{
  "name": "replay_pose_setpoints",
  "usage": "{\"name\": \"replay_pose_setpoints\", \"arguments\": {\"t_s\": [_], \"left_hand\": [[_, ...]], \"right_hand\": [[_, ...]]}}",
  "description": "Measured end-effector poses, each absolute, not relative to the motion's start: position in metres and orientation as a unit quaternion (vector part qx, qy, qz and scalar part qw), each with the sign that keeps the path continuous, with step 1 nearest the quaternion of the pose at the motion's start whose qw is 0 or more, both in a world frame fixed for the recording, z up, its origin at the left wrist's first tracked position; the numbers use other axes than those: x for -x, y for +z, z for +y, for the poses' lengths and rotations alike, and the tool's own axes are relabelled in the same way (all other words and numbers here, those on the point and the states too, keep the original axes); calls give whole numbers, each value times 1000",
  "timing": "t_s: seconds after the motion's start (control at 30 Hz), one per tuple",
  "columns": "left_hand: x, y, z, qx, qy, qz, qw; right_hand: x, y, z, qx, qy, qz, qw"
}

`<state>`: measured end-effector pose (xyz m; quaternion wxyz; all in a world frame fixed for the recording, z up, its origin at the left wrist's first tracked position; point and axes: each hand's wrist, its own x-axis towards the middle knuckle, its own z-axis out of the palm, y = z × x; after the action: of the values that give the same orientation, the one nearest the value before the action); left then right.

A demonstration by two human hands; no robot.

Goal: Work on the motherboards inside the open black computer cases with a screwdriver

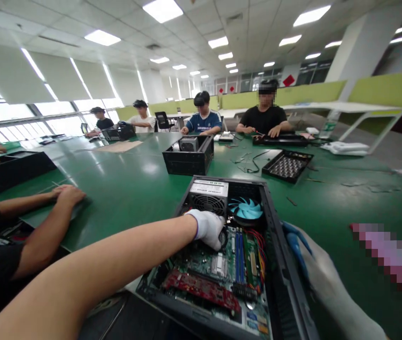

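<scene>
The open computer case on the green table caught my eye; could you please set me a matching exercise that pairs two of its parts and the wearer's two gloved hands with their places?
Things:
1. Blue-bladed fan
2. Left hand
3. Red circuit board
4. Right hand

Places:
A. At the outer right side of the computer case
B. Inside the case, over the green motherboard, just short of the power supply
C. Inside the case, toward its near end
D. In the case's far right corner

Right pairs: 1-D, 2-B, 3-C, 4-A.
</scene>
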<state>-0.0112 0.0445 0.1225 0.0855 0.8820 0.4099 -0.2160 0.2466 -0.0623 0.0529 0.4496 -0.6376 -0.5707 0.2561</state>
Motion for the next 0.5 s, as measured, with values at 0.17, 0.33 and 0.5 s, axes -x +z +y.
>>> {"name": "replay_pose_setpoints", "arguments": {"t_s": [0.17,0.33,0.5], "left_hand": [[24,156,19,-917,-147,365,67],[57,205,-28,-917,-4,394,57],[107,222,-91,-911,103,390,87]], "right_hand": [[-257,19,-78,618,306,-567,450],[-249,14,-75,607,317,-588,431],[-181,47,-53,558,323,-650,403]]}}
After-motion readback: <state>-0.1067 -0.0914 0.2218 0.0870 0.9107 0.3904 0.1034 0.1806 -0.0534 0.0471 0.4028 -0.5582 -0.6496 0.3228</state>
